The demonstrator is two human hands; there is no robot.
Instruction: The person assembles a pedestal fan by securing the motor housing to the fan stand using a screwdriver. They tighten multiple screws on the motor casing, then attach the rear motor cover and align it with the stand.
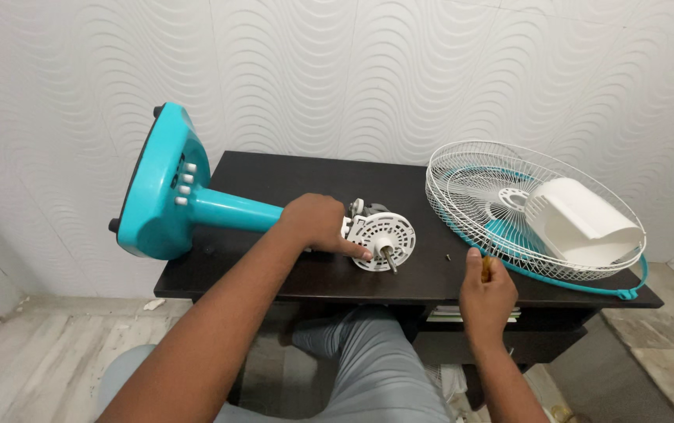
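Two bare hands work over a dark table [290,168] set against a white wall with a wavy relief [368,70]. At the table's left end, a teal fan stand [166,188] lies on its side, its round base hanging past the table edge and a row of white buttons facing right. Right of that base, the left hand [317,223] is curled over the end of the stand's neck, fingers closed around it and fingertips touching the white round motor housing [384,239], which rests near the middle of the table with its short metal shaft pointing toward the front edge. Right of the housing, a small dark screw [448,257] lies loose on the table. Just beside it, at the table's front edge, the right hand [487,291] is closed around a yellowish tool handle [486,268]; the tool's tip cannot be made out. At the table's right end, white wire fan guards [509,205] lie stacked over a teal blade, with a white motor cover [583,221] resting on top. Grey trousers show below the table's front edge.
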